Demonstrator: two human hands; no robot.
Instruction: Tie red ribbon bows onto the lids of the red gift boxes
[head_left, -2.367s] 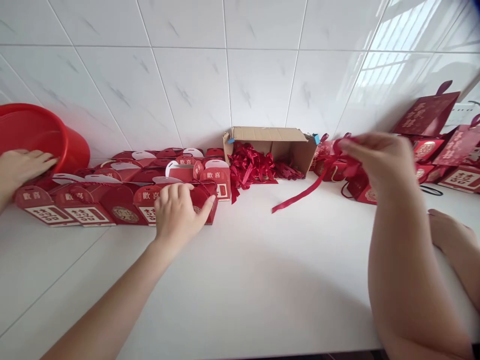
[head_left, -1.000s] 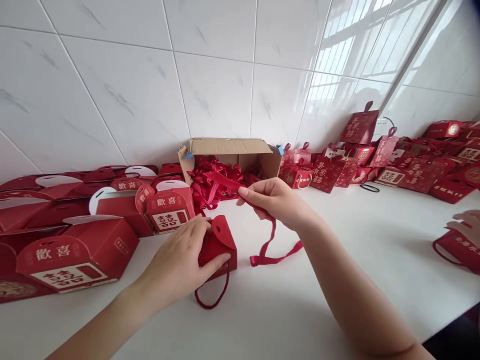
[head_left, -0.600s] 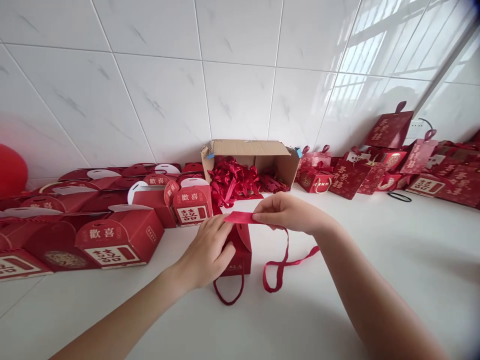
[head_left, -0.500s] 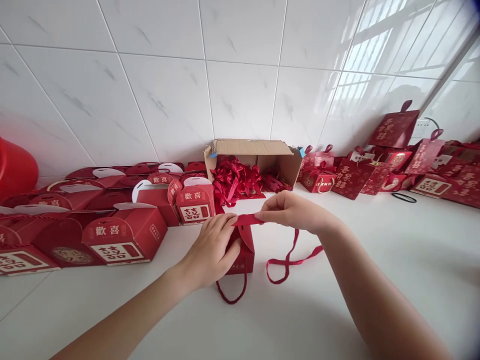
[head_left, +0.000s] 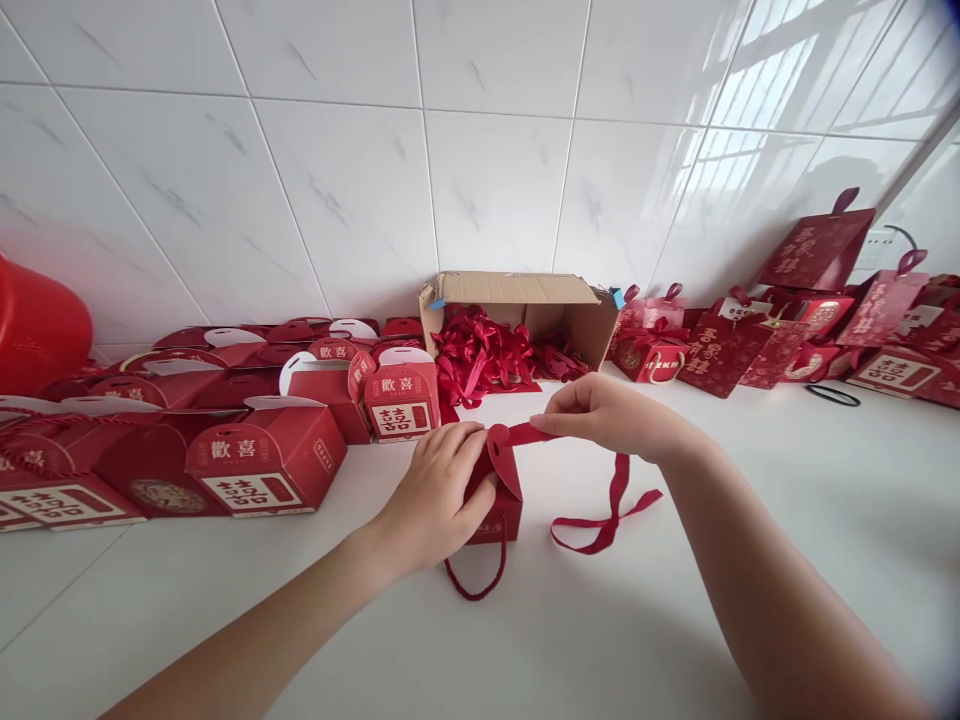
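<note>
A small red gift box (head_left: 501,500) with a cord handle stands on the white counter (head_left: 570,630) in front of me. My left hand (head_left: 439,490) is wrapped round its left side and top flap. My right hand (head_left: 604,412) pinches a red ribbon (head_left: 600,500) just right of the flap, with the ribbon's end reaching the flap's top. The rest of the ribbon hangs down and curls on the counter to the right of the box.
An open cardboard carton (head_left: 525,310) full of red ribbons lies against the tiled wall. Several red gift boxes (head_left: 262,465) line the left side, beside a red basin (head_left: 37,325). More red boxes and bags (head_left: 787,330) crowd the back right.
My left hand has pulled a small red box from the row to the counter's middle. My right hand has brought the ribbon over to the box's top flap. The view has shifted slightly.
</note>
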